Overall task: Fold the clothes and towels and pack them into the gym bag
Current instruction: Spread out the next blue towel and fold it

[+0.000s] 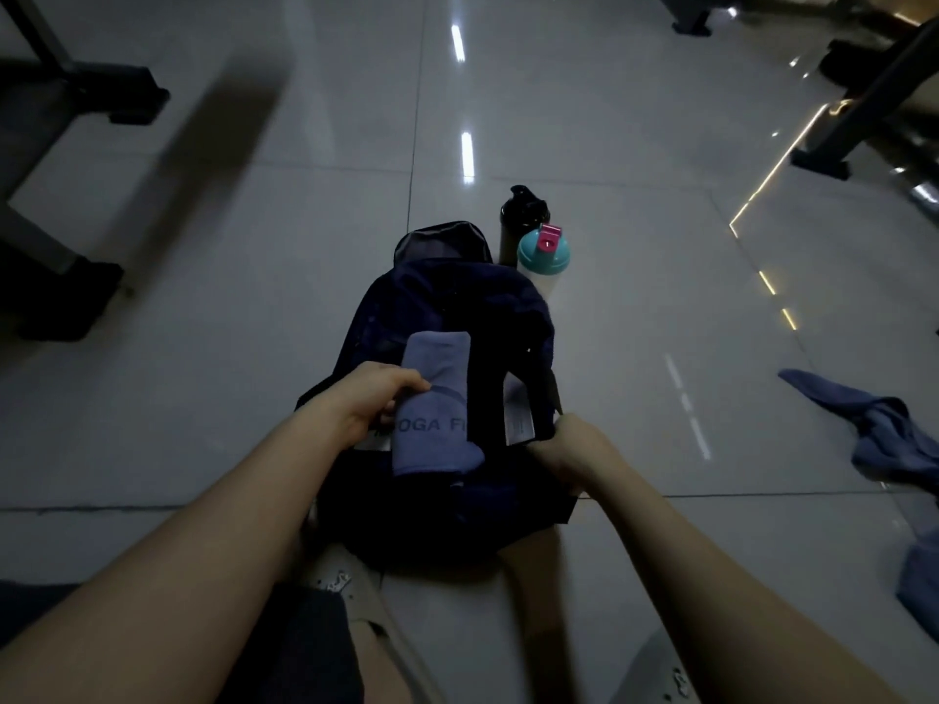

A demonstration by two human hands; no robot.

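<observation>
Two hands work at a dark gym bag [457, 302] lying on the tiled floor [660, 144] in the head view. The left hand [373, 403] grips a folded blue-grey towel [432, 398], thumb on top, and the towel lies in the bag's open mouth. The right hand [574, 449] is curled round the bag's edge. Just behind the bag stand a black bottle [523, 215] and a teal-lidded bottle [543, 254]. A crumpled blue cloth [884, 429] lies well off to the right.

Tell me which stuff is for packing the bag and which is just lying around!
For the job: gym bag, folded towel in the left hand, right hand gripping the bag, crumpled blue cloth.
Just lying about: black bottle, teal-lidded bottle, equipment frame.
</observation>
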